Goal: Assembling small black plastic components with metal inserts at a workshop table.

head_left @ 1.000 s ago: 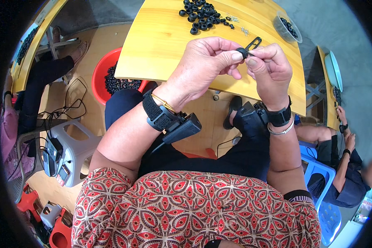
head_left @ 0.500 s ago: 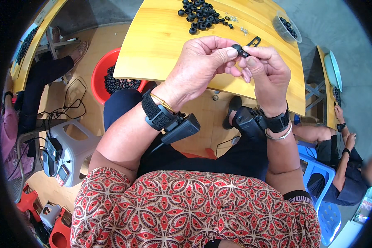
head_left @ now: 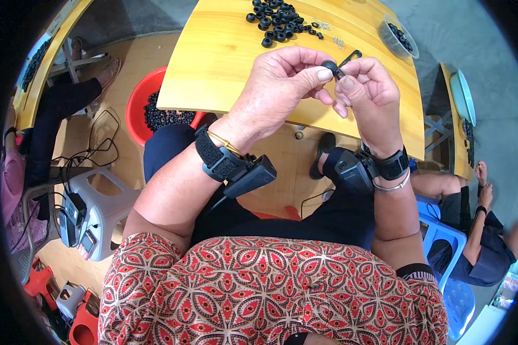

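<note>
Over the near edge of the yellow wooden table [head_left: 218, 63], both my hands meet around a small black part. My left hand [head_left: 267, 86] pinches a rounded black knob-like piece [head_left: 329, 65] between thumb and forefinger. Against its right side, my right hand [head_left: 375, 95] closes thumb and fingers on a small dark piece [head_left: 339, 75], mostly hidden by the fingertips. A narrow black strip [head_left: 351, 56] shows just beyond the right fingers; whether it is held or lies on the table I cannot tell.
A pile of black knob-like pieces [head_left: 277, 24] lies on the table, with small metal bits [head_left: 338, 42] beside it. A clear tub [head_left: 392, 48] stands at right. Below left is a red basin [head_left: 133, 115] of black pieces. Another person [head_left: 477, 253] sits at right.
My right hand has tilted and shifted slightly left, its fingers curling differently around the dark piece. Less of the black strip's slot shows. My left hand keeps its pinch.
</note>
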Tool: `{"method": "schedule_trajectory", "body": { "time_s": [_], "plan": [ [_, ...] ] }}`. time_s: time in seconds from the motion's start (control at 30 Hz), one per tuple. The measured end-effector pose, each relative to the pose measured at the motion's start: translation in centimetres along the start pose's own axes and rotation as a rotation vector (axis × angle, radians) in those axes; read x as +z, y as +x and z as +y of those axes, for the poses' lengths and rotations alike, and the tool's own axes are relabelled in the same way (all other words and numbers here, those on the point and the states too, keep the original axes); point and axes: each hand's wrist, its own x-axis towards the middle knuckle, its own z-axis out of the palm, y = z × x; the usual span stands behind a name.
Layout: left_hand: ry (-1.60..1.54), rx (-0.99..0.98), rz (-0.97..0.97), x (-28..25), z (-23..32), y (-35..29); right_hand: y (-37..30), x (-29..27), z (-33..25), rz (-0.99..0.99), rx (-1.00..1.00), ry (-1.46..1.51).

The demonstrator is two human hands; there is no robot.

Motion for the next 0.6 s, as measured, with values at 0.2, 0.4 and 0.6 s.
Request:
{"method": "schedule_trajectory", "body": {
  "time_s": [0.2,0.4,0.6],
  "plan": [
    [0.046,0.029,0.012,0.00,-0.09,0.05,-0.09,0.21,-0.13,0.003,-0.024,-0.053],
    [0.220,0.123,-0.014,-0.05,0.09,0.09,0.10,-0.49,-0.75,-0.072,-0.020,-0.163],
    [0.204,0.048,-0.043,-0.17,0.39,0.09,-0.02,-0.53,-0.96,-0.081,0.028,-0.067]
  ]
}}
